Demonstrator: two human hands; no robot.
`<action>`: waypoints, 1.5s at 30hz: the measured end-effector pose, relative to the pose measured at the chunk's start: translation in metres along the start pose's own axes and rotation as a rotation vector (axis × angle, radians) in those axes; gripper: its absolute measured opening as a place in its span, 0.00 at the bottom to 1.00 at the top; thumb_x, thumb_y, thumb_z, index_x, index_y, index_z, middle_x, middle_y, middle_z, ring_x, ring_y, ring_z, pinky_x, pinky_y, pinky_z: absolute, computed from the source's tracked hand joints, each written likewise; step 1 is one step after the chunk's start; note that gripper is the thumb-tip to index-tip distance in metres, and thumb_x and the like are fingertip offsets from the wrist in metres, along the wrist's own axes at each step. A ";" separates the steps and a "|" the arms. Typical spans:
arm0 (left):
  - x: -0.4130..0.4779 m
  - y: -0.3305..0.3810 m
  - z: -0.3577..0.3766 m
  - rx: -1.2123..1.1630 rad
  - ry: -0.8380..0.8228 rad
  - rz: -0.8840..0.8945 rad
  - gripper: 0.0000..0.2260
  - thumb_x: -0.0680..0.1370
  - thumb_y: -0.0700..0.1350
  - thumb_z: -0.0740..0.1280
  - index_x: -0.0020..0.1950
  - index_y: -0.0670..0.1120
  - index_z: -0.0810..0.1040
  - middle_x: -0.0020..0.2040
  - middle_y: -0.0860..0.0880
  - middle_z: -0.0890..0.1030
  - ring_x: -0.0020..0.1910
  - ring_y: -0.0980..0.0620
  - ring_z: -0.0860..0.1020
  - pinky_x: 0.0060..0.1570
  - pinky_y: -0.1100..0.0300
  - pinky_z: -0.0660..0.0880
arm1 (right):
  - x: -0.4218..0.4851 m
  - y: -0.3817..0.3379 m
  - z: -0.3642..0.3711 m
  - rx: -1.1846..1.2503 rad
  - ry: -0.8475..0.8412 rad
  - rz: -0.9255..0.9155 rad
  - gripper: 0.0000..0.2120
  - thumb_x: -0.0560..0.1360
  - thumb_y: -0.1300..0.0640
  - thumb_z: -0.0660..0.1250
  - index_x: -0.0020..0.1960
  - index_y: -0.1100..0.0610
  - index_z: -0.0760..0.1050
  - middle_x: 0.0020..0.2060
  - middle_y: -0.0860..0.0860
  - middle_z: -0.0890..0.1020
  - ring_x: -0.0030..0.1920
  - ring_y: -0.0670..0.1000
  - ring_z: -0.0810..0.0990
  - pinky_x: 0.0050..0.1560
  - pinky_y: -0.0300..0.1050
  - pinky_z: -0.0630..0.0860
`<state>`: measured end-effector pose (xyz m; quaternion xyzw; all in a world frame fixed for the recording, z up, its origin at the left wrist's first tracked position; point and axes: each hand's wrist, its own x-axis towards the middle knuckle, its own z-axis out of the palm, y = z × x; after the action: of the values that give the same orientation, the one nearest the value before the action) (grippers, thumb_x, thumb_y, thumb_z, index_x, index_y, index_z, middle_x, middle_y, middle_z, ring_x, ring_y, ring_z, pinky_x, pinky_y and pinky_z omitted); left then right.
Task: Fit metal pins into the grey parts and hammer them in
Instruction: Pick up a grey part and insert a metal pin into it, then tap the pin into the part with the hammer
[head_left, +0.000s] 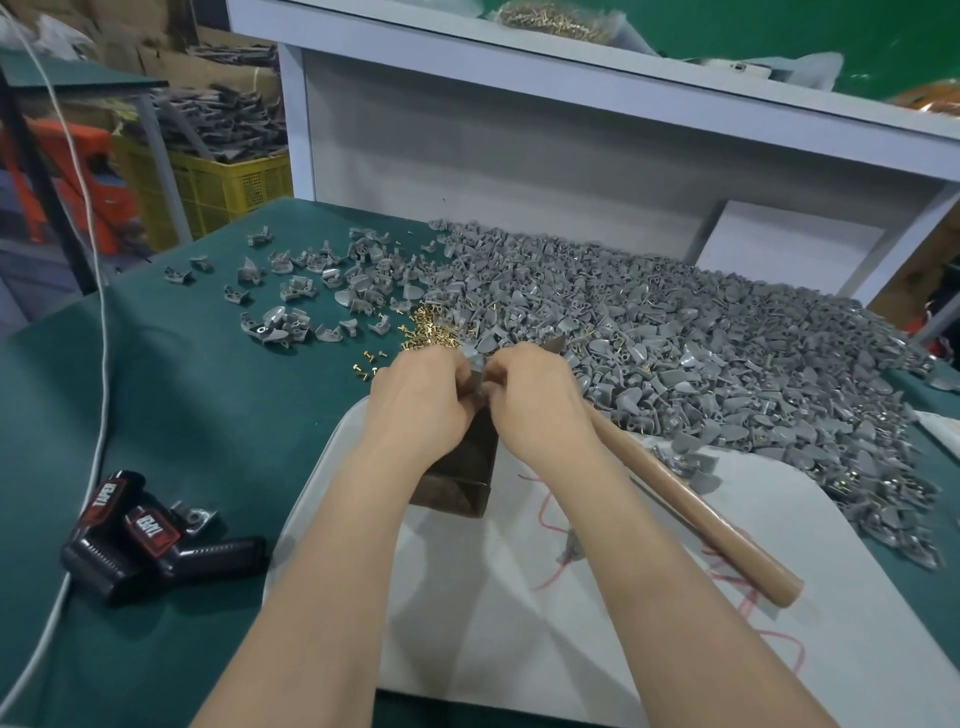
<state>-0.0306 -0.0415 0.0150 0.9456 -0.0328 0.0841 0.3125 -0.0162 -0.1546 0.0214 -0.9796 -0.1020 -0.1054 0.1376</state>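
My left hand (420, 396) and my right hand (535, 387) meet over the top of a dark metal block (467, 467), fingers pinched around a small grey part (475, 364) held between them. Whether a pin is in the fingers is hidden. A heap of small brass pins (428, 327) lies just beyond my left hand. A big pile of grey parts (675, 343) covers the table to the right. A wooden hammer handle (696, 504) lies under my right forearm, its head hidden behind the hand.
Scattered grey parts (306, 280) lie at the back left on the green table (182, 395). Black battery packs (140, 535) and a white cable (98, 415) sit at the left. A white mat (519, 623) lies under the block. A white shelf wall (519, 166) stands behind.
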 end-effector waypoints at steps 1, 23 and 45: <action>0.000 -0.001 0.000 -0.014 0.002 -0.010 0.05 0.76 0.48 0.69 0.42 0.47 0.78 0.45 0.46 0.81 0.49 0.43 0.77 0.51 0.49 0.75 | -0.002 0.007 -0.003 0.125 0.011 0.033 0.08 0.78 0.59 0.62 0.52 0.55 0.79 0.51 0.52 0.79 0.49 0.51 0.77 0.46 0.39 0.68; 0.001 0.000 0.002 -0.026 0.028 -0.058 0.03 0.75 0.44 0.68 0.46 0.46 0.79 0.44 0.48 0.81 0.49 0.45 0.78 0.51 0.49 0.77 | -0.011 0.067 -0.024 0.118 -0.124 0.302 0.08 0.79 0.57 0.59 0.55 0.61 0.67 0.42 0.55 0.78 0.37 0.52 0.77 0.29 0.42 0.69; 0.002 -0.002 0.002 -0.063 0.062 -0.051 0.03 0.73 0.41 0.69 0.41 0.44 0.82 0.40 0.45 0.82 0.44 0.42 0.79 0.46 0.51 0.78 | -0.061 0.031 -0.031 0.097 0.263 -0.023 0.21 0.78 0.52 0.62 0.70 0.40 0.65 0.53 0.44 0.81 0.37 0.45 0.80 0.39 0.42 0.79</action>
<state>-0.0282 -0.0416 0.0126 0.9328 -0.0018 0.1043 0.3450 -0.0728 -0.2031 0.0289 -0.9483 -0.0993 -0.2293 0.1958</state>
